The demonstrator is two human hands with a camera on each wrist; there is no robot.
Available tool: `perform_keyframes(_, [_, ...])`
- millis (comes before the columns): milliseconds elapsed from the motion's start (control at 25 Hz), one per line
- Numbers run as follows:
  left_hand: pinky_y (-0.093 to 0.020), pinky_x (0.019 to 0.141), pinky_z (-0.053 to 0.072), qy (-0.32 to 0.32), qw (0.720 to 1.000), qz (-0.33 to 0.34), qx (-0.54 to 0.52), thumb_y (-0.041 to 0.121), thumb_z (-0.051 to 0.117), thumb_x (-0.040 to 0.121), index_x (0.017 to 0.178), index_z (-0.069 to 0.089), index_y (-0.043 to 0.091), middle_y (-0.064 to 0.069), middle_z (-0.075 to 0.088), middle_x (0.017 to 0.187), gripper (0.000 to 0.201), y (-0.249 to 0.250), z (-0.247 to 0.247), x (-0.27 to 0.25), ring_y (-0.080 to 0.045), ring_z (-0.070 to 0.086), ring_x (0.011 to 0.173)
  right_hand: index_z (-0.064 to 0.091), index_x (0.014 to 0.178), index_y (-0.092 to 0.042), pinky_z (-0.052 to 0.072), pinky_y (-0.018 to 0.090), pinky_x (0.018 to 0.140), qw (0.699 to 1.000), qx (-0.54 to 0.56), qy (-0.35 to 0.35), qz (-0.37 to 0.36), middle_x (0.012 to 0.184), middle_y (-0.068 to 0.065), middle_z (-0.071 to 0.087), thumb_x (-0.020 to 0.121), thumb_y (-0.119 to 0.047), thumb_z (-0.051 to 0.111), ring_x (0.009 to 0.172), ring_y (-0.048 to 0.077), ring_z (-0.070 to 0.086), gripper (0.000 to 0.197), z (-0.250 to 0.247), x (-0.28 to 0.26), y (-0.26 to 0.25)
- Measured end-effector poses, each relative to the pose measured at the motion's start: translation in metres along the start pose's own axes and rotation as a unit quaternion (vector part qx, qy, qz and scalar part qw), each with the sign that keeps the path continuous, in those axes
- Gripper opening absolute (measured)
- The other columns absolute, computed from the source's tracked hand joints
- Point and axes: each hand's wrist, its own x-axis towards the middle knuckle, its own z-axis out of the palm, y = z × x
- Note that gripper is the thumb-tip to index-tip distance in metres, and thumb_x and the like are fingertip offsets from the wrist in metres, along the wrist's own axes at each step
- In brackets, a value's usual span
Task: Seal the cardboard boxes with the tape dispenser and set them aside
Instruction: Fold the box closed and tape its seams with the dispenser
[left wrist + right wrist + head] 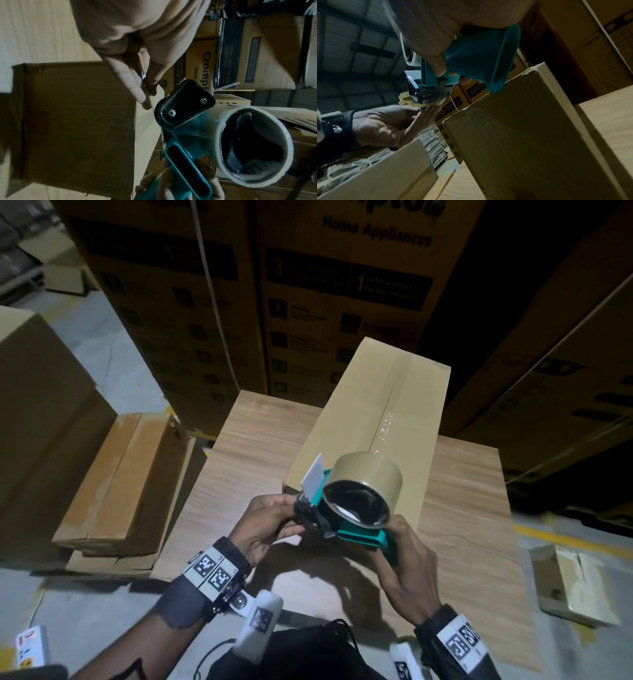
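Warehouse floor, dim light; tall printed appliance cartons [342, 302] stacked behind a wood-grain desk [253, 446].

Cardboard box [370, 419] lies on the desk, long axis running away from the person, flaps closed, clear tape visible along the top seam. Near end of the box is just beyond both hands.

Tape dispenser [346, 518], teal frame, held in the air above the desk's near half, in front of the box. Brown tape roll [366, 477] mounted on it, open core facing the head camera.

Right hand [407, 577]: fingers wrapped round the teal handle [476, 56], firm grip, seen clearly from the right wrist view.

Left hand [263, 525]: at the black cutter end of the dispenser; thumb and fingertips [140, 94] pinched together there on what looks like the loose tape end. Tape itself too thin and dark to confirm.

Flattened cartons [120, 484] stacked on the floor to the left of the desk. One small taped box [575, 583] on the floor to the right.
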Motion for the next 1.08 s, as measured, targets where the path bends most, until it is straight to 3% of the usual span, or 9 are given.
perform_keyframes(120, [-0.022,0.056,0.06,0.017,1.0,0.017,-0.008,-0.004,0.064,0.094,0.095,0.075,-0.005,-0.023,0.075,0.087,0.011,0.006,-0.004,0.003,-0.017,0.073,0.061,0.049,0.117,-0.035,0.05,0.027,0.059,1.0,0.017,-0.015,0.005,0.1,-0.017,0.061,0.089,-0.031,0.062,0.073,0.006,0.058,0.032,-0.001,0.012,0.002])
perform_keyframes(240, [-0.02,0.056,0.059,0.055,0.996,0.043,-0.052,0.002,0.068,0.093,0.112,0.07,-0.009,-0.024,0.076,0.091,0.022,0.023,-0.035,0.014,-0.017,0.075,0.066,0.048,0.119,-0.041,0.055,0.035,0.061,0.999,0.003,-0.022,0.03,0.1,-0.018,0.064,0.088,-0.035,0.063,0.078,0.007,0.063,0.035,-0.02,0.018,0.02])
perform_keyframes(360, [-0.021,0.06,0.06,0.063,0.995,0.069,-0.022,0.004,0.07,0.092,0.115,0.068,-0.009,-0.025,0.076,0.098,0.027,0.039,-0.059,0.021,-0.019,0.077,0.077,0.043,0.119,-0.054,0.058,0.047,0.065,0.998,0.003,-0.038,0.053,0.101,-0.017,0.065,0.087,-0.04,0.063,0.081,0.016,0.067,0.04,-0.041,0.011,0.04])
perform_keyframes(520, [-0.02,0.055,0.057,0.087,0.991,0.105,0.003,0.01,0.077,0.088,0.11,0.069,-0.01,-0.024,0.076,0.092,0.031,0.035,-0.045,0.032,-0.016,0.074,0.066,0.046,0.117,-0.051,0.059,0.05,0.062,0.998,-0.01,-0.038,0.041,0.099,-0.013,0.066,0.085,-0.03,0.067,0.078,0.021,0.068,0.044,-0.038,0.011,0.042])
perform_keyframes(680, [-0.021,0.056,0.058,0.115,0.987,0.114,-0.004,0.014,0.079,0.088,0.104,0.072,-0.006,-0.023,0.077,0.09,0.027,0.028,-0.045,0.043,-0.016,0.075,0.068,0.051,0.117,-0.034,0.058,0.044,0.059,0.999,-0.033,-0.031,0.019,0.105,-0.017,0.062,0.084,-0.022,0.066,0.077,0.015,0.065,0.038,-0.031,0.012,0.043])
perform_keyframes(840, [-0.02,0.06,0.059,0.125,0.984,0.124,0.027,0.022,0.077,0.09,0.102,0.074,0.002,-0.017,0.078,0.089,0.024,0.024,-0.041,0.049,-0.017,0.077,0.076,0.051,0.117,-0.032,0.056,0.037,0.056,0.997,-0.059,-0.043,0.003,0.106,-0.025,0.055,0.083,-0.02,0.062,0.078,0.006,0.059,0.038,-0.027,0.011,0.047])
perform_keyframes(960, [-0.02,0.059,0.058,0.129,0.983,0.128,0.036,0.024,0.076,0.092,0.101,0.074,0.002,-0.016,0.078,0.087,0.024,0.022,-0.04,0.053,-0.017,0.077,0.077,0.051,0.117,-0.03,0.056,0.037,0.054,0.997,-0.067,-0.042,0.008,0.104,-0.02,0.059,0.08,-0.016,0.067,0.076,0.007,0.06,0.042,-0.025,0.009,0.05])
perform_keyframes(1080, [-0.021,0.061,0.057,0.13,0.983,0.124,0.044,0.027,0.075,0.093,0.102,0.075,0.004,-0.015,0.079,0.088,0.024,0.02,-0.041,0.055,-0.018,0.077,0.082,0.051,0.117,-0.031,0.053,0.027,0.054,0.996,-0.074,-0.046,0.003,0.102,-0.015,0.06,0.081,-0.018,0.064,0.077,0.005,0.057,0.041,-0.025,0.009,0.05])
